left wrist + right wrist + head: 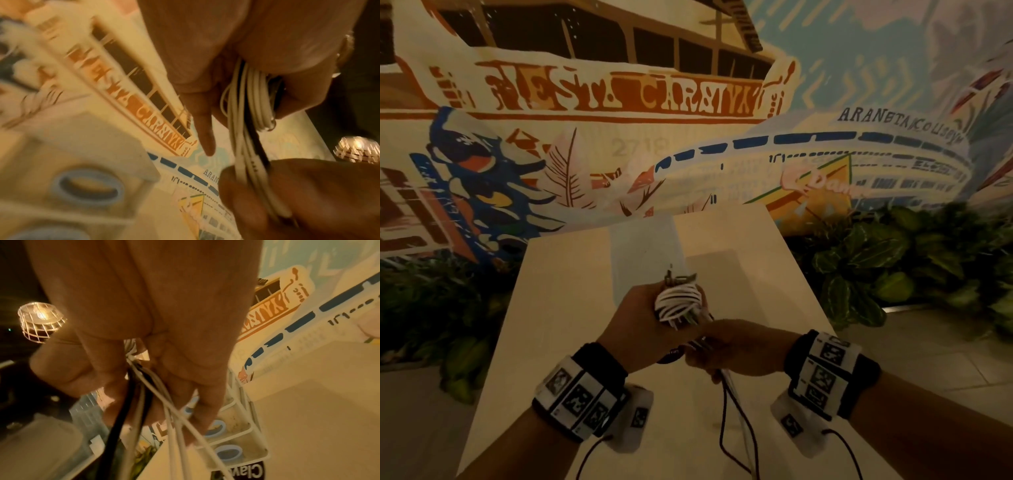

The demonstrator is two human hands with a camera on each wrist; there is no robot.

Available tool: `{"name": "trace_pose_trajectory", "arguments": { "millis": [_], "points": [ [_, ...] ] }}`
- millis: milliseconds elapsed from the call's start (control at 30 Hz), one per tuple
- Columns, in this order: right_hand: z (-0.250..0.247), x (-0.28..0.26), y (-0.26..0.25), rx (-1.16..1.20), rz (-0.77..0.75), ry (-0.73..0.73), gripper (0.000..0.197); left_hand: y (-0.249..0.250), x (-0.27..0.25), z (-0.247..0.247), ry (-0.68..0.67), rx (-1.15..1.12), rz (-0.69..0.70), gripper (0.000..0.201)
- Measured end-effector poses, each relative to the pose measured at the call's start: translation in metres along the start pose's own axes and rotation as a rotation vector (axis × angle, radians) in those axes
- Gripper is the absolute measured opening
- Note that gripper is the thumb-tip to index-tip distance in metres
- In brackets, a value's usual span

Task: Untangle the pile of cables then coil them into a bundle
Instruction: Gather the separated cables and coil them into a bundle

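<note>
A person's left hand [635,329] holds a bundle [678,303] of mostly white cables above a pale bench [558,308], the fingers curled round the coil in a tight grip, seen in the head view. The bundle sits at the centre of the scene, raised off the bench top, with a few dark and greenish strands showing among the white turns. Just below and to the right, the right hand [736,349] pinches the loose cable tails [732,411], its grip narrow round several white strands and at least one black one; these tails hang from the fist toward the bench's near edge. In the left wrist view the white loops [255,100] are pressed between palm and thumb, one finger [203,129] pointing straight out, and the strands run down into the right hand [298,194]. In the right wrist view the fingers [185,378] close over white and black cables [144,394] that fan out below the knuckles. Both wrists carry bands [582,401] with black-and-white markers, each with a thin lead trailing off. Behind the bench a painted mural [619,96] of buildings and lettering fills the wall, leafy plants [876,260] sit at its foot on both sides, and a caged lamp [39,321] glows in the right wrist view.
</note>
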State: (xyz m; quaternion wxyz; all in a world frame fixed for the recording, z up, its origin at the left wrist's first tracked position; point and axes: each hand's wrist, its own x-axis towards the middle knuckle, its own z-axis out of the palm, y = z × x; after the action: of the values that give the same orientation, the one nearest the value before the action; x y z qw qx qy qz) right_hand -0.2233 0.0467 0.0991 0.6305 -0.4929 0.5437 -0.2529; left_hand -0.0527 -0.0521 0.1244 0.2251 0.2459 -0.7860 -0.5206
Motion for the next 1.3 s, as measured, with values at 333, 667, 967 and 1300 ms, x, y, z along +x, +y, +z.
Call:
{"name": "trace_pose_trajectory", "arguments": {
  "millis": [333,667,967,1300],
  "points": [
    [-0.016,0.005,0.016,0.22,0.22,-0.031,0.029,0.006,0.01,-0.003,-0.289,0.791,0.125,0.026],
    [-0.021,0.007,0.004,0.322,0.28,-0.084,0.072,0.014,0.008,0.011,-0.468,1.142,0.109,0.015],
    [-0.027,0.02,0.009,0.17,0.283,-0.218,0.113,-0.017,0.011,0.018,-0.554,1.294,0.056,0.021],
    [-0.029,0.015,-0.015,-0.22,0.336,-0.137,0.035,0.001,0.012,0.031,-0.545,1.277,0.064,0.038]
  ]
}}
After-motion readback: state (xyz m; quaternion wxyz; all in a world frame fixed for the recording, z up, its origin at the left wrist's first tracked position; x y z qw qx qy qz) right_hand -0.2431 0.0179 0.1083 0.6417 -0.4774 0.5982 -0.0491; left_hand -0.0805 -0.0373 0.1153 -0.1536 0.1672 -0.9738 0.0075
